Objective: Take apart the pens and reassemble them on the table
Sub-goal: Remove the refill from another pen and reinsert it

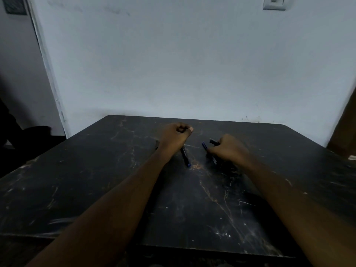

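Observation:
My left hand (175, 136) is curled into a fist over the far middle of the table, and I cannot see anything inside it. A black pen with a blue tip (185, 157) lies on the table just under that wrist. A short dark pen part (157, 144) shows to the left of the wrist. My right hand (228, 150) is closed on pen parts: a blue piece (204, 145) and a black piece (214, 142) stick out past the fingers. Another dark part (214, 160) shows below the hand.
The table (96, 180) is black, scratched and worn, and stands against a pale wall. Its far edge is close behind my hands. A dark doorway lies to the left and a brown wooden object (344, 132) stands at the right edge.

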{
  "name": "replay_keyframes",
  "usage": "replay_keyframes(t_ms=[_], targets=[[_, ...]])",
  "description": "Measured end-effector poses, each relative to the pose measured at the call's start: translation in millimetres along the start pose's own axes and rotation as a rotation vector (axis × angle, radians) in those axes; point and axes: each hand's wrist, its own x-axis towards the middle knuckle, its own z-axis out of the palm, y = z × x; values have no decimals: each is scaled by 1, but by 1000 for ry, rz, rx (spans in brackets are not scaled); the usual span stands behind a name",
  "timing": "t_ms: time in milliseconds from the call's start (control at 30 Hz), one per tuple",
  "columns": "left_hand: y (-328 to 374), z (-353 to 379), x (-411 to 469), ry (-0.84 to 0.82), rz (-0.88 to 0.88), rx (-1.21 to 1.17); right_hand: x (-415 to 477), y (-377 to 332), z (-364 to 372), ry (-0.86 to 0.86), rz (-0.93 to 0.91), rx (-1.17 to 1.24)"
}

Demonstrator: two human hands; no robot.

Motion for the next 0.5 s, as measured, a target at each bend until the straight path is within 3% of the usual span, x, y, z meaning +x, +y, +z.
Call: replay_keyframes(t_ms=[233,500], targets=[[-1,0,1,-7,-26,-21,2,4,-3,44,-24,233],[9,-2,2,-79,-186,-229,-9,-10,-2,95,-324,537]])
